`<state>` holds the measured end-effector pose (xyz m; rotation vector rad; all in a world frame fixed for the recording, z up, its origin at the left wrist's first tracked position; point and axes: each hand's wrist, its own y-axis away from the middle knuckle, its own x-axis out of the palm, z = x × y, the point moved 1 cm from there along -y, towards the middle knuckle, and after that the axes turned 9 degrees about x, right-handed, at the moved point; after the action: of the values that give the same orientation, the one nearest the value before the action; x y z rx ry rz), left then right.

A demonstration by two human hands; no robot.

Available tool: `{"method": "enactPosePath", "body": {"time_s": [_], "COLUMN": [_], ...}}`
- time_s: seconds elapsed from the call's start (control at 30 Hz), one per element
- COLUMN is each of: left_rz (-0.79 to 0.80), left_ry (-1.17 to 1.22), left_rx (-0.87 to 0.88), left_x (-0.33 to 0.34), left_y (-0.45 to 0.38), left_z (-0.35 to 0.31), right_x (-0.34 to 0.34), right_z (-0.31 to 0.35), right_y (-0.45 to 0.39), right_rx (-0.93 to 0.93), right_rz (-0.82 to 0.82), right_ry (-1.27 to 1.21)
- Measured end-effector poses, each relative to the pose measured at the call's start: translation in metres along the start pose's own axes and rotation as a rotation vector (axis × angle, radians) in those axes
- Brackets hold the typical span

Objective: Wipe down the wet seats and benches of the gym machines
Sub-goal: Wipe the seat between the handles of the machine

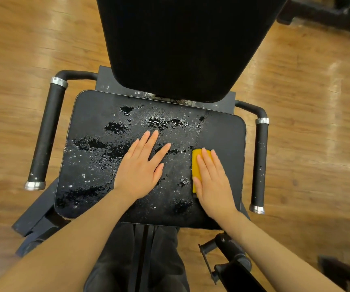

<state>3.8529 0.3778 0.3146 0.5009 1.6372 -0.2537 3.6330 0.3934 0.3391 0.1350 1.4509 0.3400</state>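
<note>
the step in hand was judged to be the wiping of the seat (pixel 222 131) of one gym machine, with the stroke part done. the right hand (pixel 213 180) was laid flat, fingers straight and close together, pressing a yellow sponge (pixel 196 163) down onto the pad; only the sponge's left edge and far corner could be seen from under the fingers. the left hand (pixel 141 167) was spread open, palm down, resting on the wet middle of the pad and holding nothing.

to the right of the right hand the pad looked dull and mostly dry. to the left of it, under and beyond the left hand, puddles and beads of water (pixel 163 122) were spread across the pad, thickest ahead of the left fingertips and out toward the seat's left edge. drops were also seen on the left handle (pixel 45 133), the right handle (pixel 260 165) and the ledge under the backrest (pixel 182 43).

the next move was judged to call for the sponge to be drawn leftward across the wet part under steady flat pressure, in overlapping passes from the far edge to the near one. the left hand lay in that path, so it would need to be lifted or shifted first. whether the sponge was already soaked could not be told; if so, it would only smear the water. the handles and ledge were left to be done afterward.
</note>
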Motion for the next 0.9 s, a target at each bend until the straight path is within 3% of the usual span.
{"method": "enactPosePath", "body": {"time_s": [0.3,0.7,0.9], "left_rz": [-0.017,-0.030,-0.036], "left_ry": [0.001,0.001,-0.005], "left_rx": [0.001,0.007,0.008], "left_x": [0.000,0.001,0.001], "left_y": [0.000,0.001,0.001], "left_z": [-0.001,0.000,0.000], "right_x": [-0.028,0.004,-0.012], "right_z": [0.005,0.009,0.004], "right_y": [-0.117,0.018,-0.046], "right_rx": [0.167,-0.049,-0.001], "right_rz": [-0.162,-0.055,-0.095], "right_ry": [-0.148,0.006,-0.038]}}
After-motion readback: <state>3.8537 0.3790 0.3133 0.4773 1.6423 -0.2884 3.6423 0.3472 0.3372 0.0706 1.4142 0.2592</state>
